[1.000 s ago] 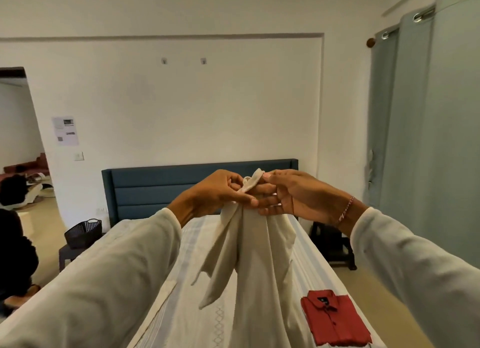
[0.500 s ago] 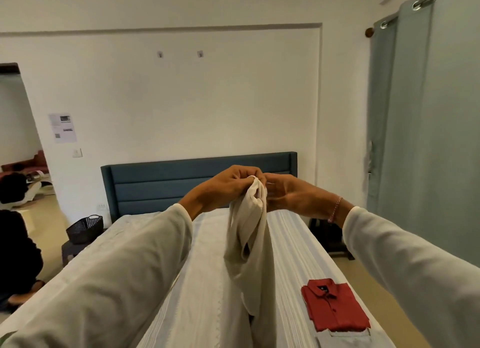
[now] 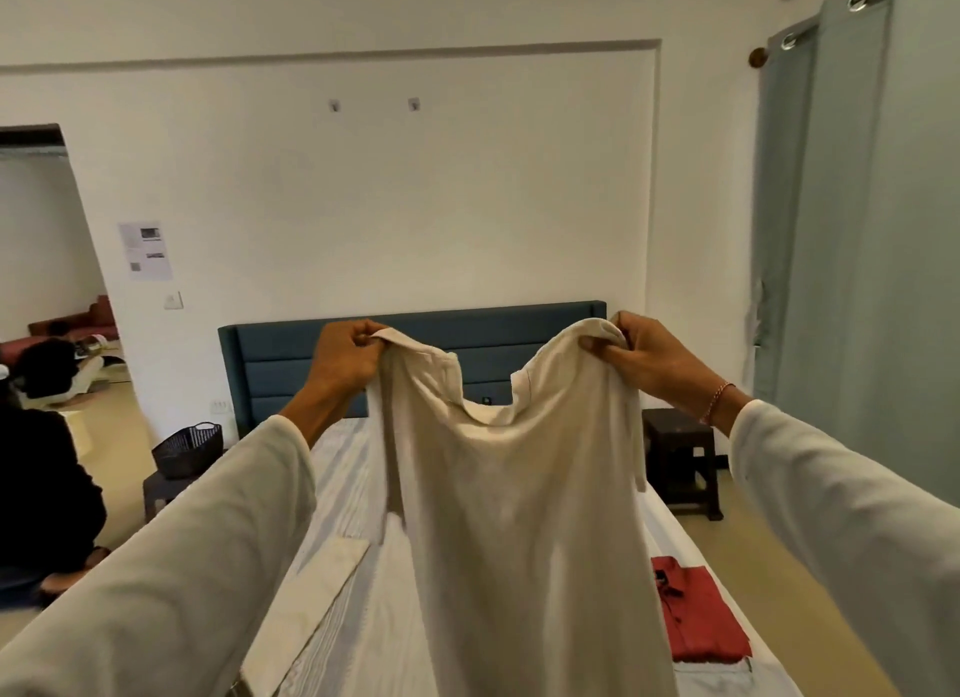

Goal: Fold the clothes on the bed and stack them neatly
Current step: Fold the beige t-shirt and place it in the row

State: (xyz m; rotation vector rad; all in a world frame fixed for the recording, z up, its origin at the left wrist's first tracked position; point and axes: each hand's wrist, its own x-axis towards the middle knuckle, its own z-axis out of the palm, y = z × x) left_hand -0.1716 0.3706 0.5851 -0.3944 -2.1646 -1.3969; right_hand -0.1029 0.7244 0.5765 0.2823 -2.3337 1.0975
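You've got your left hand point(image 3: 347, 356) pinching one top corner of the cream, lightweight cotton shirt point(image 3: 511, 493) and your right hand point(image 3: 640, 359) bunched round the other, fingers curled tight on the fabric on both sides, so the shirt hangs spread out in the air between them, above the bed with the pale striped sheet point(image 3: 343, 493). The neckline dips in the middle and the body drops down out of view at the bottom, so I can't tell if the hem touches the sheet. Progress-wise, I'd call this early-to-middle: a folded red collared shirt point(image 3: 698, 616) already sits near the right edge of the bed on top of what looks like a folded pale grey piece point(image 3: 719, 676), so there's a stack started, but this cream one isn't folded at all yet. There's also a flat cream strip of cloth point(image 3: 306, 600) lying on the sheet to the left; hard to say what it is. For room, the middle of the bed looks open for laying the shirt flat. Watch the right edge though, the stack is close to it, and the dark stool point(image 3: 680, 457) sits just past that side up near the teal padded headboard point(image 3: 291, 363).
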